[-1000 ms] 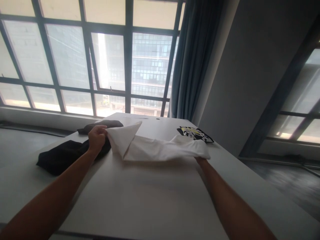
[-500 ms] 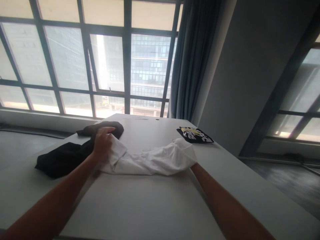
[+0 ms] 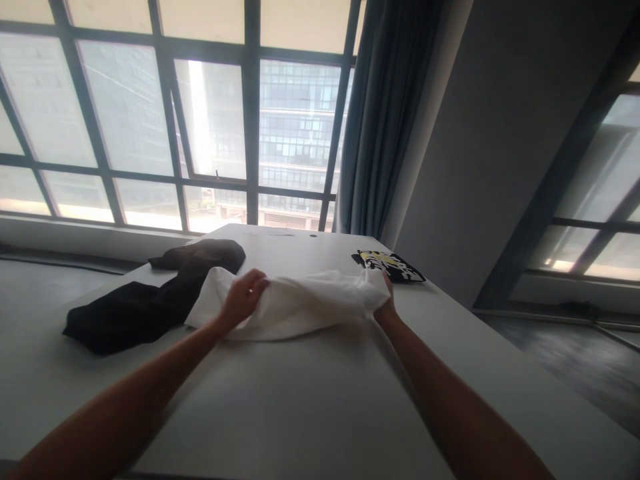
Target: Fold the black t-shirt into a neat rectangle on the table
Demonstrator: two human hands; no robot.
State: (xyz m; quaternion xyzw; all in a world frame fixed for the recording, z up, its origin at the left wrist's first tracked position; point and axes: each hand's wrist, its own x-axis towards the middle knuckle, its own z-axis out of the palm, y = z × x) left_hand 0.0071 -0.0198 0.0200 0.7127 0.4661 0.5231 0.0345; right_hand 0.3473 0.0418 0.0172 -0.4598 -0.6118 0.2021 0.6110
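**Both hands on a white cloth at the table's middle**

The white table carries a black garment at the left and a white cloth bunched in the middle. The left hand pinches a fold of it – fingers curled shut; the right hand grips its right end. Beyond lies a black printed item – its writing unreadable.

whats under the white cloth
The white cloth lies on the bare white table, gripped by the left hand and right hand. Anything beneath its folds is covered.
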